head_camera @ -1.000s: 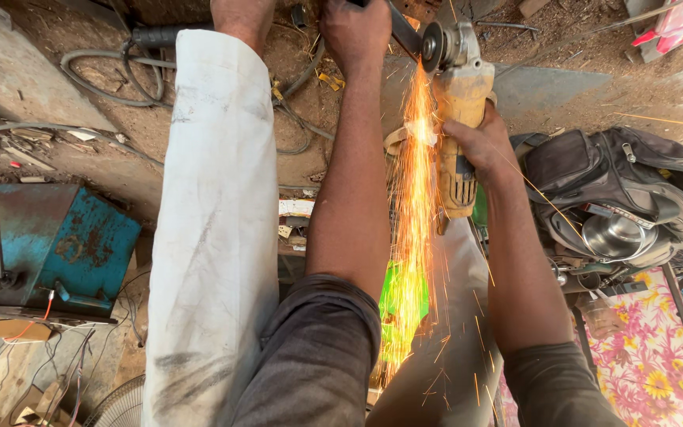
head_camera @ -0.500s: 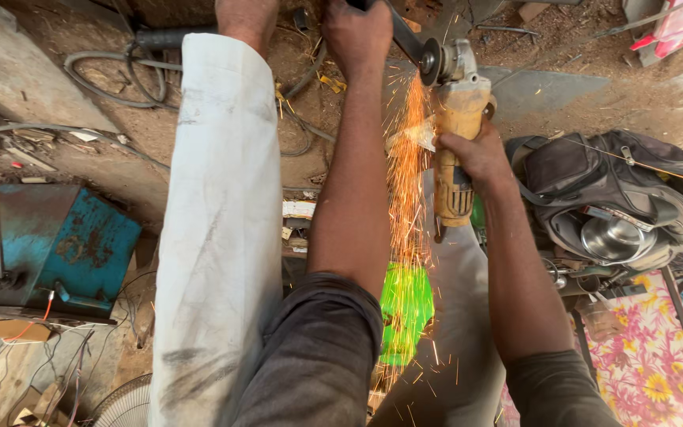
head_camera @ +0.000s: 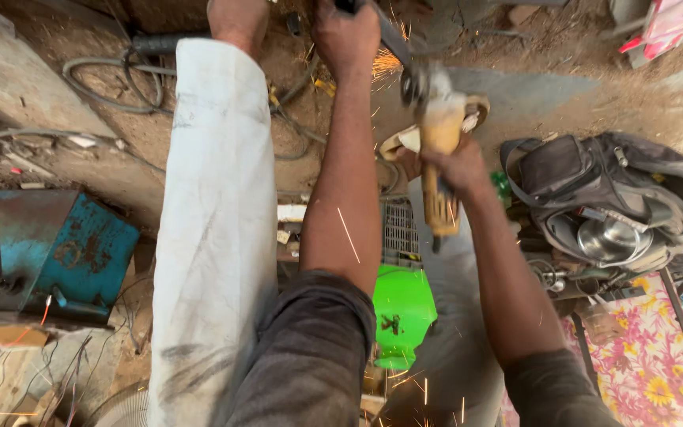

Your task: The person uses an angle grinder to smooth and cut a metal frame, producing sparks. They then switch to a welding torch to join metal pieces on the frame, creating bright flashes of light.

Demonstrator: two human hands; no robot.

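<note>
The right hand (head_camera: 456, 166) was clenched around the yellow body of an angle grinder (head_camera: 439, 150), just right of the frame's centre. The left hand (head_camera: 347, 35), at the top middle of the frame, gripped a dark side handle (head_camera: 385, 35) that ran down toward the grinder's head. The disc (head_camera: 414, 85) sat just above the yellow body, and a small spray of sparks (head_camera: 387, 63) fanned out to its left; what the disc was cutting could not be made out. A few stray sparks drifted across the lower middle of the frame.

Left of the arms a white trouser leg (head_camera: 215, 221) ran down the frame. A blue metal box (head_camera: 65, 253) lay at the left edge, a green plastic object (head_camera: 405, 312) below centre, a dark bag (head_camera: 618, 190) at the right, and a flowered cloth (head_camera: 642, 379) in the lower right.

To do this well, it seemed wise to keep both grips firm, hold the disc at a steady angle, press lightly, and keep the spark stream off the legs.
</note>
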